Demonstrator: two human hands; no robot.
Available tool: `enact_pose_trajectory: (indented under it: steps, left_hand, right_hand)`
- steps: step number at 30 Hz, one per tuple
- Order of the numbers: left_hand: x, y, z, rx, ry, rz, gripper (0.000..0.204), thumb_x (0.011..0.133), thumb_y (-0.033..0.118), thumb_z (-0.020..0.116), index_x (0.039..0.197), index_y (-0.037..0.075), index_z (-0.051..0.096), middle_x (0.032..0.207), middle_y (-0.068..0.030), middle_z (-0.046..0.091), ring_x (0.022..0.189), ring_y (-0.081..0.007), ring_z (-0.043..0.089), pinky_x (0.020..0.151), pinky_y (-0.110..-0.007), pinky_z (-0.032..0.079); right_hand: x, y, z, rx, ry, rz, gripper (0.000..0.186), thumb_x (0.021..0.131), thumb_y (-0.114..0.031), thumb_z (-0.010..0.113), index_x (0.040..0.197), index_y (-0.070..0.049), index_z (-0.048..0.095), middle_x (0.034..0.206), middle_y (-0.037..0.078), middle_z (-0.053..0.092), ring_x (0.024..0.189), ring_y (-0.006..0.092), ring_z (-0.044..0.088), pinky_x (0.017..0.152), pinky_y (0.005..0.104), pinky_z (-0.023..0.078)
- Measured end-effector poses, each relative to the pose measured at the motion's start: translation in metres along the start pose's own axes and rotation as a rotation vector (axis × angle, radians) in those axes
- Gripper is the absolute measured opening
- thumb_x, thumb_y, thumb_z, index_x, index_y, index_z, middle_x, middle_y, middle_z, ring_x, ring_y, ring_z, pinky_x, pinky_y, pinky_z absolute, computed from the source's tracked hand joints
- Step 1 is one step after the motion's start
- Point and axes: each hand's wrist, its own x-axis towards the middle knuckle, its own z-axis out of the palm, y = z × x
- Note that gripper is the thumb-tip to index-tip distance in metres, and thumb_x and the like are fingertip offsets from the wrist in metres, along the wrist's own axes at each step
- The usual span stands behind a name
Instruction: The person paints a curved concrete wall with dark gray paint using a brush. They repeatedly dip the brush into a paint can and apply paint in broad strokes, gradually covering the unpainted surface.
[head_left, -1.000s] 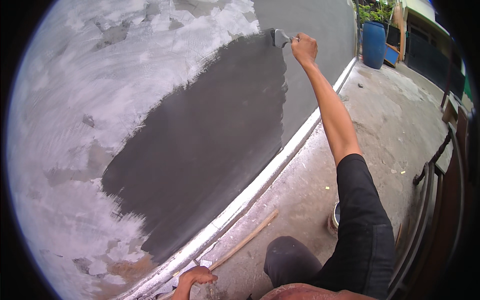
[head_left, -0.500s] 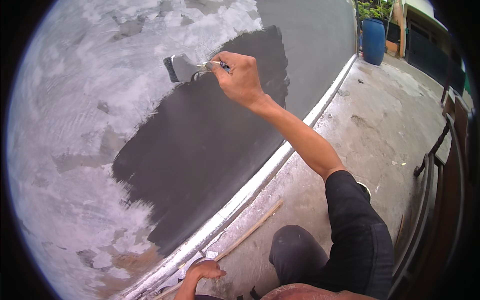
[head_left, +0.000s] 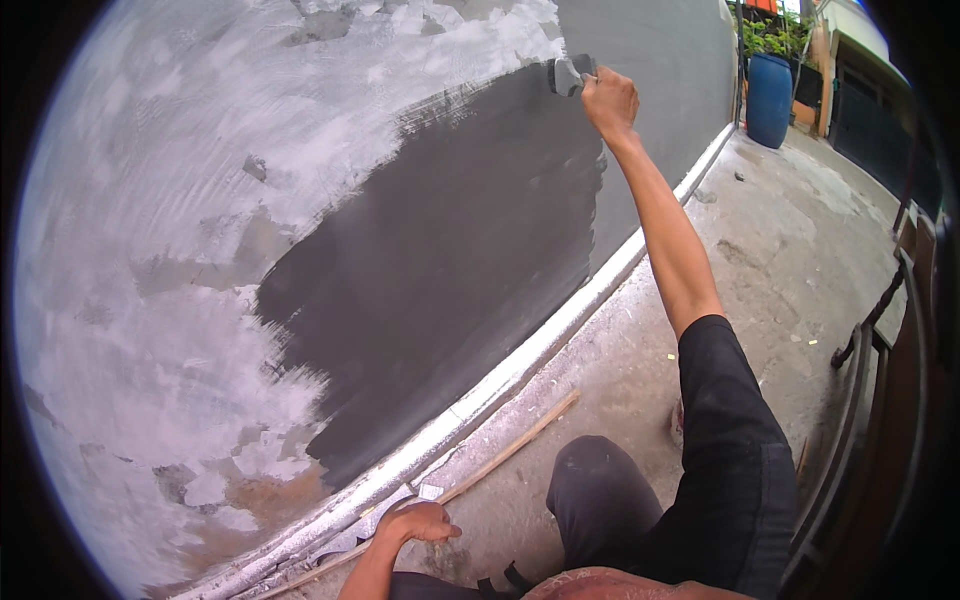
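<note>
My right hand (head_left: pixel 611 102) is closed on the handle of a wide paintbrush (head_left: pixel 566 77). Its dark bristles are against the wall at the upper right corner of a fresh dark grey painted patch (head_left: pixel 430 260). Around that patch, the wall is mottled white and grey (head_left: pixel 180 250) on the left and an even lighter grey (head_left: pixel 660 90) on the right. Low by the wall's foot, my left hand (head_left: pixel 420 521) has its fingers curled; what they hold, if anything, I cannot make out.
A thin wooden strip (head_left: pixel 515 438) lies along the wall's base beside a white-splashed edge (head_left: pixel 500 378). My bent knee (head_left: pixel 605 490) is over the concrete floor. A blue barrel (head_left: pixel 769 100) stands far right, and dark metal railings (head_left: pixel 850 400) line the right side.
My right hand has swept the brush right and upward along the top edge of the dark patch, leaving streaky strokes on its upper left edge. The left hand has hardly moved.
</note>
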Motion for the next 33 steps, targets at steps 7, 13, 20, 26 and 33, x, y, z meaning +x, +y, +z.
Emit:
enact_pose_trajectory:
  steps: [7,13,20,26,33]
  left_hand:
    - [-0.012,0.018,-0.004,0.037,-0.028,0.026,0.051,0.082,0.053,0.058,0.09,0.005,0.073,0.097,-0.0151,0.072,0.095,-0.0322,0.065,0.087,-0.042,0.048]
    - [-0.008,0.001,0.01,0.045,0.018,0.062,0.051,0.08,0.051,0.054,0.089,0.005,0.075,0.091,-0.0187,0.071,0.088,-0.034,0.065,0.081,-0.043,0.049]
    - [-0.012,0.008,0.003,0.041,-0.011,0.046,0.05,0.081,0.051,0.054,0.09,0.006,0.076,0.094,-0.0187,0.072,0.092,-0.0337,0.066,0.083,-0.042,0.049]
    - [0.0,0.008,-0.002,0.08,-0.025,0.042,0.049,0.08,0.05,0.057,0.09,0.006,0.076,0.094,-0.017,0.073,0.093,-0.0328,0.066,0.084,-0.04,0.049]
    - [0.003,-0.003,0.013,-0.044,0.024,-0.001,0.046,0.075,0.048,0.065,0.073,0.002,0.067,0.069,-0.0166,0.063,0.068,-0.0294,0.061,0.067,-0.042,0.047]
  right_hand:
    - [-0.079,-0.114,0.004,0.193,0.015,-0.077,0.017,0.086,-0.014,0.065,0.077,0.0,0.062,0.078,0.018,0.066,0.072,0.0383,0.066,0.063,0.0471,0.052]
    - [-0.133,-0.196,-0.071,0.721,-0.121,-0.226,0.012,0.087,-0.01,0.067,0.083,0.001,0.067,0.068,0.012,0.064,0.055,0.0237,0.06,0.053,0.0377,0.045]
    - [-0.09,-0.143,-0.034,0.742,-0.248,-0.199,0.016,0.086,-0.016,0.07,0.086,-0.001,0.072,0.062,0.009,0.063,0.054,0.0162,0.056,0.055,0.031,0.045]
    - [-0.018,0.008,-0.027,0.198,-0.026,0.0,0.024,0.087,-0.028,0.066,0.088,-0.005,0.074,0.07,0.013,0.069,0.063,0.0265,0.066,0.063,0.039,0.05]
    - [-0.079,0.09,-0.177,0.259,-0.348,0.16,0.023,0.089,-0.022,0.068,0.085,0.001,0.072,0.067,0.009,0.069,0.052,0.0141,0.062,0.05,0.031,0.048]
